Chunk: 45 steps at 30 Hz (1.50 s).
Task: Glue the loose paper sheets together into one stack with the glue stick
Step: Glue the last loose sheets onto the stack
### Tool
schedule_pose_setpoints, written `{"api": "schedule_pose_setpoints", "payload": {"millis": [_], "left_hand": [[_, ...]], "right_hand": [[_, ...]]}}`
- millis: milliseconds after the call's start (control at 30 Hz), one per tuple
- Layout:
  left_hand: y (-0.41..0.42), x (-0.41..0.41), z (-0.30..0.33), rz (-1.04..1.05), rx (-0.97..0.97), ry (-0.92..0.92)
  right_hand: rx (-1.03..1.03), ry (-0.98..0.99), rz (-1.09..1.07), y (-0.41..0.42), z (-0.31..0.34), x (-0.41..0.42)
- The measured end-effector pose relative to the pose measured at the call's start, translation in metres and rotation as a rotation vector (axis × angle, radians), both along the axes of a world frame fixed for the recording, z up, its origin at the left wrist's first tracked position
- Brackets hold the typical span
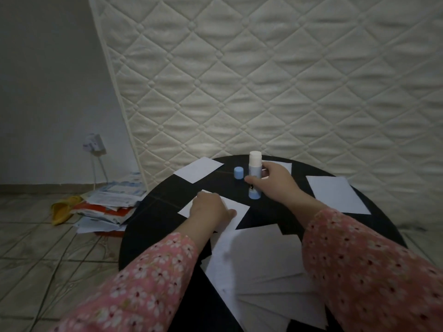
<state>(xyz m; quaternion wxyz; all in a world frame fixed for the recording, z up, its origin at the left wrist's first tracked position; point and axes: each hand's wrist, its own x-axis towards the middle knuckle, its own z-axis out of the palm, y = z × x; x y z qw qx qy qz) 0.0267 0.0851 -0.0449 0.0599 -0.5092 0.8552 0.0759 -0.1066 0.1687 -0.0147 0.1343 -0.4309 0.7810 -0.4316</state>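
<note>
Paper sheets lie scattered over a round black table (153,212) set before a quilted mattress (263,80) that leans against the wall. One glue stick (254,174) stands upright toward the far side of the table, uncapped, its white glue showing at the top. The right hand (271,179) holds it, with the grip clamped round the tube: thumb on the near side, fingers curled behind. One blue cap (238,173) stands just left of the stick, apart from it.

Four single sheets can be counted lying alone. A far-left sheet (199,172) hangs over the table's edge. A second, the far sheet (284,167), shows only partly behind the right hand. A right sheet (338,195) lies well apart from the others. A middle sheet (230,212) lies under the left hand (208,208), which presses on it with fingers laid flat and relaxed, the grip apart.

Nearest the person, a fanned stack (263,279) of white sheets spreads toward the table's near edge; the number in it cannot be told, since the sheets overlap. Both arms wear pink floral sleeves (148,281).

On the tiled floor (36,248) to the left sits a loose pile of printed papers (110,207), with one yellow slipper (63,209) beside it. A wall socket (93,143) with a plug and cord is fixed above them.
</note>
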Motion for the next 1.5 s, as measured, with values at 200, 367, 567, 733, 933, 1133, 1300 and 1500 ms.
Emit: {"api": "schedule_pose_setpoints", "payload": {"millis": [200, 367, 567, 733, 933, 1133, 1300, 1500], "left_hand": [[-0.017, 0.010, 0.013, -0.102, 0.060, 0.077], [-0.035, 0.031, -0.001, -0.230, 0.209, 0.063], [-0.012, 0.001, -0.008, -0.157, -0.070, -0.018], [0.000, -0.019, 0.000, -0.220, -0.071, -0.138], [-0.007, -0.008, 0.011, -0.342, 0.328, 0.524], [-0.015, -0.001, 0.010, -0.225, 0.481, 1.057], [-0.038, 0.010, 0.019, 0.016, 0.649, 1.420], [-0.018, 0.000, 0.010, -0.153, 0.487, 1.083]], "right_hand": [[-0.058, -0.036, -0.041, 0.033, -0.010, -0.014], [-0.049, -0.077, 0.009, 0.041, -0.014, -0.023], [-0.053, -0.083, 0.024, 0.039, -0.015, -0.026], [-0.066, -0.095, 0.046, 0.034, -0.016, -0.026], [-0.154, -0.316, 0.127, 0.024, -0.027, -0.016], [-0.165, -0.320, 0.231, 0.023, -0.032, -0.010], [0.370, 0.461, 0.245, 0.036, -0.047, -0.037], [0.450, 0.469, 0.294, 0.038, -0.055, -0.041]]}}
